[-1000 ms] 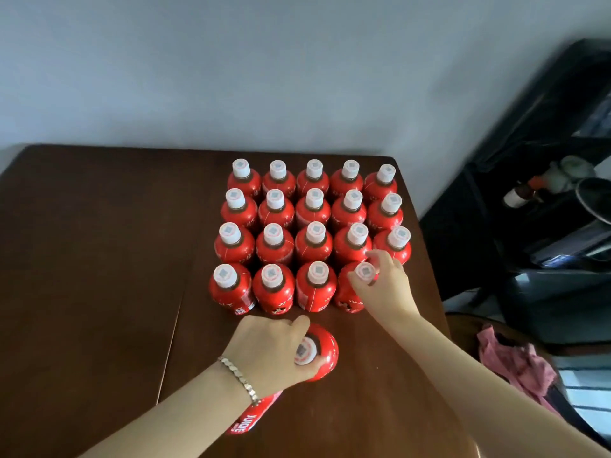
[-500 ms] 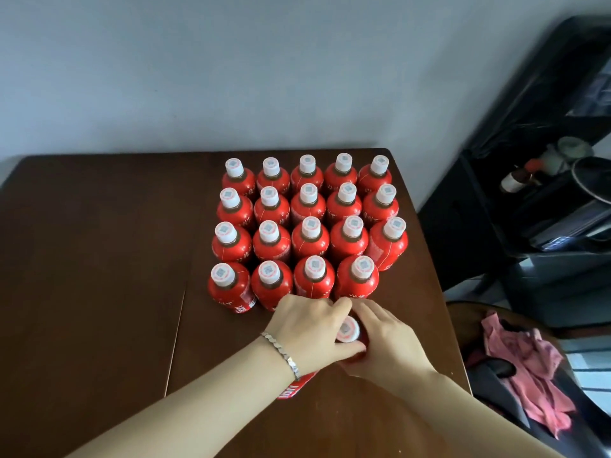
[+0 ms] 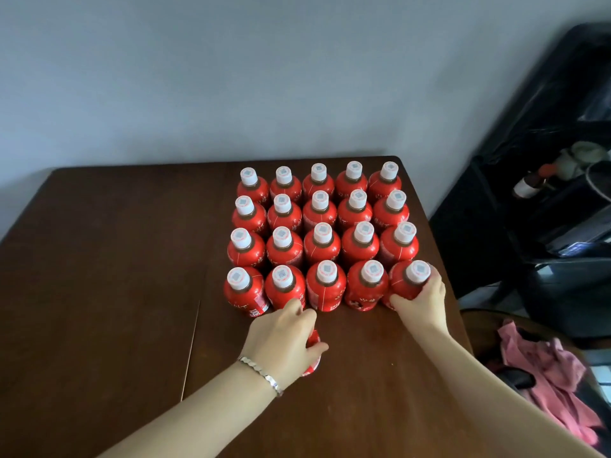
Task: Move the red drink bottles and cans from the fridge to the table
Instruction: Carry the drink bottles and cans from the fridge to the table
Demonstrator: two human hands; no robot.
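Several red drink bottles point(image 3: 322, 241) with white caps stand in a tight grid on the right half of the dark wooden table point(image 3: 115, 276). My right hand point(image 3: 421, 300) grips the bottle at the right end of the front row point(image 3: 408, 280), which stands upright on the table against its neighbours. My left hand point(image 3: 284, 338) is just in front of the grid and holds another red drink container point(image 3: 312, 368). Most of that container is hidden under my palm, so I cannot tell whether it is a bottle or a can.
The table's right edge runs close beside the right hand. Past it stand a black shelf rack point(image 3: 545, 209) holding a small brown bottle point(image 3: 525, 188), and a pink cloth point(image 3: 545, 368) on a dark seat. A grey wall is behind the table.
The bottle that both hands held in front of the grid now stands at the front row's right end, carried there by my right hand. My left hand has stayed in front, still holding its red container.
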